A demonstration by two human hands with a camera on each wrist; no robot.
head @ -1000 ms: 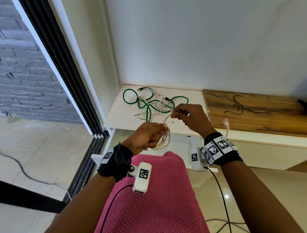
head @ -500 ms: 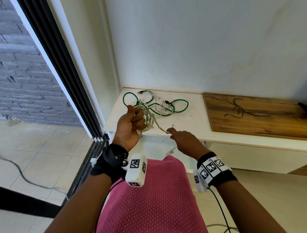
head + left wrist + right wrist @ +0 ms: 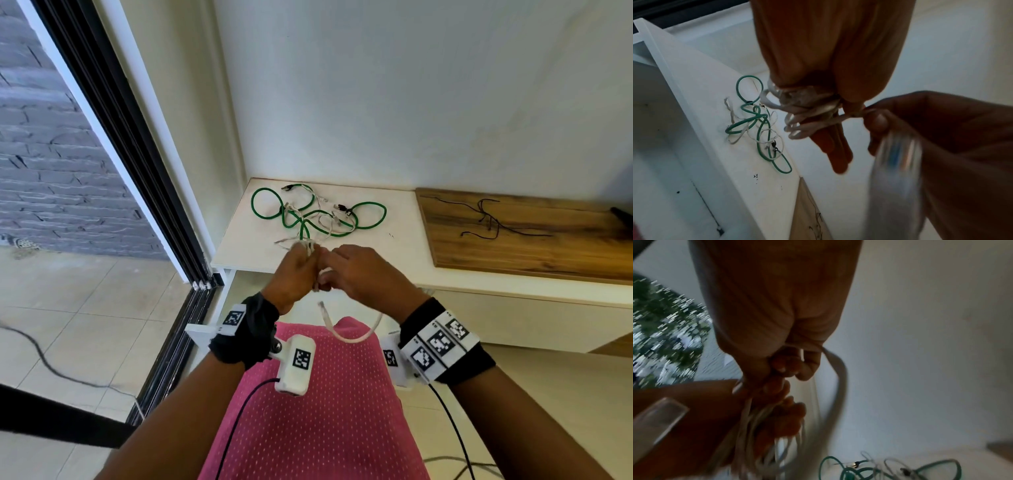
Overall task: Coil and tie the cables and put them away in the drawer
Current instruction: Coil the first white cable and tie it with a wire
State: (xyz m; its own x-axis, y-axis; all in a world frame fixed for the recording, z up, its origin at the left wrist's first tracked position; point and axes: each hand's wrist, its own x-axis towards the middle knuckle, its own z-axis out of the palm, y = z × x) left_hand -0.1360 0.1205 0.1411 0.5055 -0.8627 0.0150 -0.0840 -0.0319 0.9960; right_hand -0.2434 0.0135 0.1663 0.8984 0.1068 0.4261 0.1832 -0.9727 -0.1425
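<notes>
My left hand [image 3: 298,270] grips a coiled white cable [image 3: 809,120] in front of the white shelf. Its loops wrap around the fingers [image 3: 836,146]. My right hand [image 3: 356,274] meets it and pinches the cable's free tail [image 3: 356,334], which hangs in a loop under both hands and ends in a clear plug [image 3: 323,310]. On the shelf behind lies a green cable [image 3: 308,216] tangled with thin white cables [image 3: 322,226]. The open white drawer [image 3: 202,330] shows under my left wrist; its inside [image 3: 659,146] is seen in the left wrist view.
A wooden board [image 3: 527,233] with a thin black cord [image 3: 489,222] lies on the right of the shelf [image 3: 246,253]. A sliding door frame [image 3: 137,171] stands on the left. A dark cord [image 3: 51,366] runs over the tiled floor.
My hands have come together again. The right hand rose from below the shelf edge to the coil, bringing the tail around; the left hand dropped slightly toward me.
</notes>
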